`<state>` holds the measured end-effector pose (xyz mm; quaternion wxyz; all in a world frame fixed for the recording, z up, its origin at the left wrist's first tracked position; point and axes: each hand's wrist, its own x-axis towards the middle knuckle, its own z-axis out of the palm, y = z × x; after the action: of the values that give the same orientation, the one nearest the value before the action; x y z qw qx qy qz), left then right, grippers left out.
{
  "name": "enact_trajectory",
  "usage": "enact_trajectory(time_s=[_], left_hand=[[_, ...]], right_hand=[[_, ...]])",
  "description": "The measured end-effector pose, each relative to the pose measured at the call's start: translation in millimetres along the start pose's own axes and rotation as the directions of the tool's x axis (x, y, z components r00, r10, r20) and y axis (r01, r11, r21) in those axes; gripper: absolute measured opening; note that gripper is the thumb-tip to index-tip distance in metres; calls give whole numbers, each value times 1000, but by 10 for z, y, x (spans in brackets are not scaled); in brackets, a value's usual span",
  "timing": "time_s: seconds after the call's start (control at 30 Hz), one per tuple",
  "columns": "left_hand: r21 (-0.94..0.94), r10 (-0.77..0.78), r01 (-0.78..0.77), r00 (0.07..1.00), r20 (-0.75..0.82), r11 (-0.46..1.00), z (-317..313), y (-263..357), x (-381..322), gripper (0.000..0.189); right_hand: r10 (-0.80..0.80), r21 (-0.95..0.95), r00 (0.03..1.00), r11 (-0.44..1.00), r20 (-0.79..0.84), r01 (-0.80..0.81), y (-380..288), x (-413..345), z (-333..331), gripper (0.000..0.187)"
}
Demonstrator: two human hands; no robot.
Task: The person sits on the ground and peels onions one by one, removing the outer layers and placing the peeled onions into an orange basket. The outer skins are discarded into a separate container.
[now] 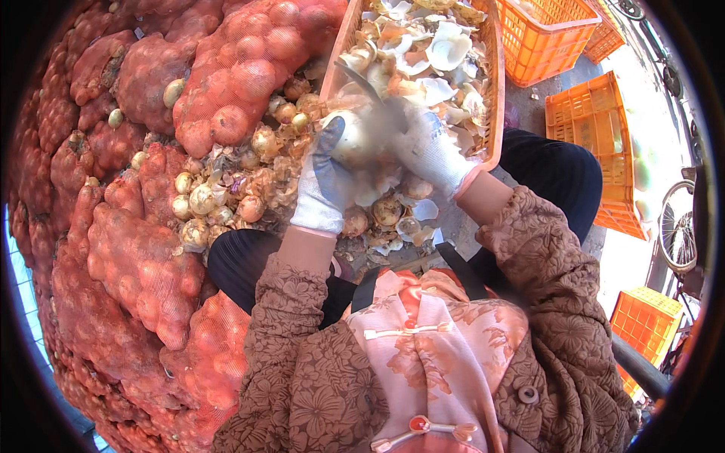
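My left hand (324, 178), in a white knit glove with a grey-blue coated palm, grips a pale, peeled-looking onion (350, 139). A knife with a dark curved blade (361, 79) is in my gloved right hand (433, 150), and its tip points up and to the left. The blade's base meets the onion's right side in a blurred patch, so whether it touches cannot be told. Both hands are over the near end of an orange plastic crate (496, 90) that holds onion skins and peeled layers (450, 48). Loose onions (388, 210) and scraps lie on the ground below my hands.
Red mesh sacks of onions (141, 266) are piled along the left. Loose small onions (202, 198) and dry skins spill between them and my knee. Orange crates (546, 42) stand at the right, one crate (589, 113) with pale onions. A bicycle wheel (678, 226) is at the far right.
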<state>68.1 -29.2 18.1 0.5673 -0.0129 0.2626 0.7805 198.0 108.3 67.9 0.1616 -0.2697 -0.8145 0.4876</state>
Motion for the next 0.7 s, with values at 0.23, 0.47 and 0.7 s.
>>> enact_trajectory(time_s=[0.23,0.47,0.7], left_hand=[[-40,83,-90,986,-143,995,-221,75,78,43],[23,75,-71,952,-297,997,-128,-29,-57,44],[58,112,-104,978,-178,993,-348,-100,-32,46]], right_hand=[[43,-130,999,991,23,-40,30,-239,-113,29],[-86,-126,989,987,121,101,233,-625,27,30],[-62,-205,979,973,193,102,33,-640,-36,24]])
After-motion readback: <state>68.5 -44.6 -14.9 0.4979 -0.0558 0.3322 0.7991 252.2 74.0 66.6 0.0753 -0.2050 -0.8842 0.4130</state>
